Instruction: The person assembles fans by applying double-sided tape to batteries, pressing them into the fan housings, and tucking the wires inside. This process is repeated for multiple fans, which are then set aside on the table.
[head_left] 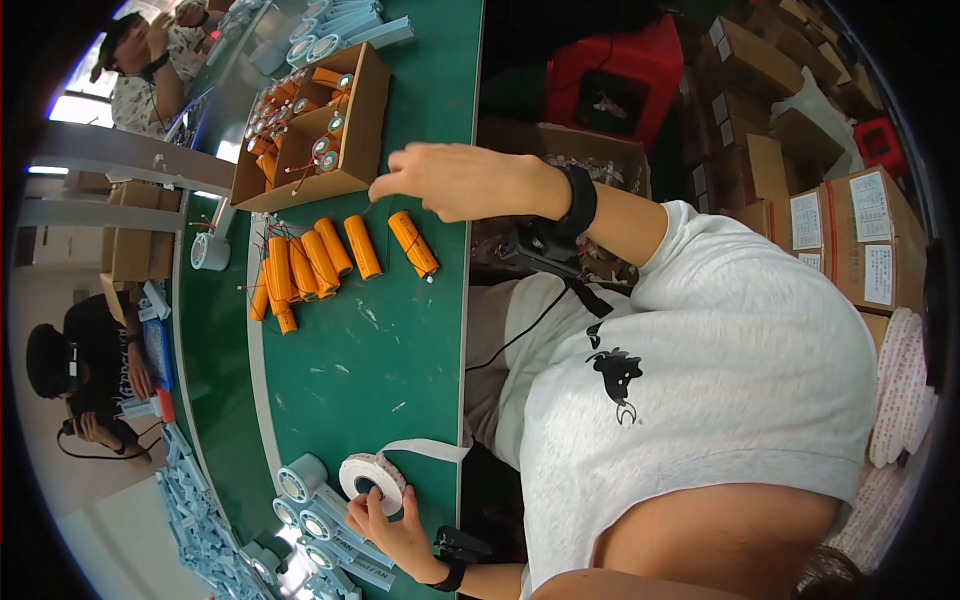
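Note:
My left hand (388, 525), low in the picture, holds a roll of white tape (352, 465). A finger is in its core and the thumb is at its rim. A loose strip of tape (425, 448) runs off the roll to the table's edge. My right hand (440, 182), higher up, has its fingers pinched over the table; anything between them is too small to make out. Beneath it two orange cylindrical batteries (363, 247) lie apart from each other. Beside them is a cluster of several more batteries (300, 265) with thin wires.
An open cardboard box (365, 115) of batteries stands on the green table (330, 385). Light blue fan parts (318, 525) lie near my left hand, with more (350, 35) beyond the box. Two other people (150, 95) sit across. Cartons (830, 235) and a red bin (625, 80) stand behind the table edge.

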